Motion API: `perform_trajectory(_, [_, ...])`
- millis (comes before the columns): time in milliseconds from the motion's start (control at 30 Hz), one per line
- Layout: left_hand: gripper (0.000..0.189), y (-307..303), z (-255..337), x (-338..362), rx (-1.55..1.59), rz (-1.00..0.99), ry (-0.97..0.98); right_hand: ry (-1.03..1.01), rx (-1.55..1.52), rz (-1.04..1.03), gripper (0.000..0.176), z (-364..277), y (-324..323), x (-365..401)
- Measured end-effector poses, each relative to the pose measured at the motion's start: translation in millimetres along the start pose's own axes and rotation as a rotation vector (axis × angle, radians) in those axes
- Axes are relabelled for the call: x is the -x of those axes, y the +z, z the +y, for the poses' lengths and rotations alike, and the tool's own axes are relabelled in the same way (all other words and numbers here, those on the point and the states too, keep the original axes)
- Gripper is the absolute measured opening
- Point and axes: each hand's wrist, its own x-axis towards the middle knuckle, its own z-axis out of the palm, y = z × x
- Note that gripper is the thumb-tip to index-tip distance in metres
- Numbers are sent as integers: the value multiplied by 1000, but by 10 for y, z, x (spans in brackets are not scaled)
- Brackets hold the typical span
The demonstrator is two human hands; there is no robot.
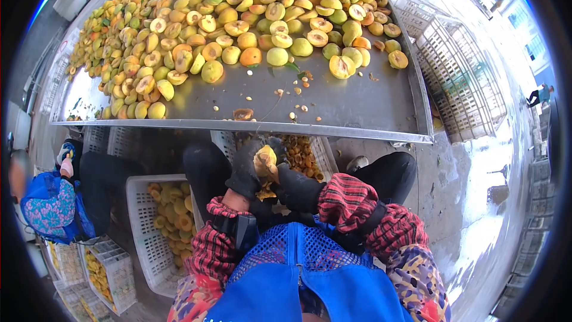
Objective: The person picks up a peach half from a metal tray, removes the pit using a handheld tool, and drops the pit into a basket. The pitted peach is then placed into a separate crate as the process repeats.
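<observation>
My left hand point(242, 171), in a dark glove, is closed on a torn yellow apricot piece point(266, 161) in front of my lap. My right hand point(298, 189), also gloved, is held against the lower right side of the fruit with its fingers curled in. What those right fingers grip, if anything, is hidden. Just under both hands, between my knees, a white crate point(325, 158) holds apricot pieces point(301, 154). Past the hands, many halved apricots point(235, 28) are heaped on a metal table point(262, 98).
The table's raised front edge point(238, 124) runs just beyond my hands. Left of my legs stands a white crate point(138, 232) of apricot halves. A co-worker's patterned sleeve point(52, 207) is at far left. Stacked white crates point(459, 77) stand on the right.
</observation>
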Motion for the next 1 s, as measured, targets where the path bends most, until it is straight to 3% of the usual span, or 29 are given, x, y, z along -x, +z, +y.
perform_trajectory(67, [27, -33, 48, 8, -34, -7, 10, -46, 74, 18, 31, 1, -2, -44])
perform_trajectory(133, [28, -49, 87, 30, -131, -2, 50, 90, -104, -141, 30, -167, -169, -26])
perform_trajectory(300, [24, 22, -499, -13, 232, 106, -66, 130, -328, -188, 28, -182, -174, -72])
perform_trajectory(400, [22, -98, -25, -21, -143, 77, 50, 204, -249, -195, 28, -376, -300, -72])
perform_trajectory(433, [22, -150, 196, -14, -334, 57, 100, 197, -225, -188, 28, -352, -279, -74])
perform_trajectory(533, [23, -190, 326, -20, -434, -100, 96, 142, -161, -151, 28, -214, -181, -90])
perform_trajectory(633, [23, -188, 49, 28, -357, -48, 143, 40, -44, -73, 28, -22, -33, -117])
perform_trajectory(733, [22, -181, 63, 30, -490, -81, 245, -102, 63, 35, 28, 138, 127, -151])
perform_trajectory(767, [23, -156, 71, 24, -289, -61, 122, -160, 95, 83, 28, 94, 107, -138])
perform_trajectory(833, [23, -94, 106, 30, 112, -22, -128, 173, -234, -182, 27, -275, -178, -50])
perform_trajectory(867, [24, -74, 127, 57, -8, 44, -27, 340, -395, -317, 26, -506, -345, -11])
perform_trajectory(933, [24, -43, 179, 109, -252, 169, 184, 277, -564, -272, 26, -298, -126, -35])
perform_trajectory(1000, [24, 49, 264, 149, -87, 237, 78, 282, -699, -250, 26, -243, -60, -6])
